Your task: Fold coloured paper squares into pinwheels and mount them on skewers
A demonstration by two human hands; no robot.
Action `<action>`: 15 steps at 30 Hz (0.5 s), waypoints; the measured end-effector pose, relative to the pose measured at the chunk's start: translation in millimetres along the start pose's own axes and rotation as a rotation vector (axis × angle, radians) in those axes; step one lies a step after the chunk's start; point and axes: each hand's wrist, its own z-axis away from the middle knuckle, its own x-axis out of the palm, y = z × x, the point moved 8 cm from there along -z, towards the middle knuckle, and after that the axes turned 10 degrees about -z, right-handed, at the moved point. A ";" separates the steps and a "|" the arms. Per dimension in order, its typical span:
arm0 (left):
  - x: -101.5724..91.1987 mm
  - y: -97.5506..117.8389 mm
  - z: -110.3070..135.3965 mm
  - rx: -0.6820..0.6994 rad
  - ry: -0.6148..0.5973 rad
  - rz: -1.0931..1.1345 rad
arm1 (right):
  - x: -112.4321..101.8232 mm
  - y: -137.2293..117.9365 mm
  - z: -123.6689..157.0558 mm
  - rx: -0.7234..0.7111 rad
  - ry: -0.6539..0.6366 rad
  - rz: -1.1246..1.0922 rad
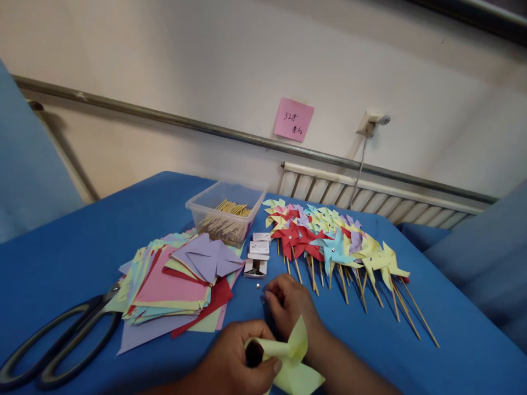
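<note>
My left hand (242, 362) pinches a pale yellow-green paper pinwheel (298, 365) at the bottom of the view, its corners curled in toward the middle. Just beyond it, my right hand (294, 302) rests low over the table with its fingers curled. A tiny shiny speck shows by the thumb tip, too small to name. One thumbtack (258, 286) lies on the blue cloth just left of these fingertips. Behind it stand small white boxes (258, 248), the nearest one open with tacks inside.
Left of my hands lies a pile of coloured paper squares (173, 280), with large black-handled scissors (78, 334) beside it. A clear plastic tub (197, 206) of wooden sticks stands behind. Finished pinwheels (335, 249) on sticks lie to the right. A radiator (325, 189) is at the wall.
</note>
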 end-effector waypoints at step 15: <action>-1.7 1.7 -0.2 0.010 0.015 -0.004 | 14.8 -14.2 5.8 -0.119 -0.250 0.507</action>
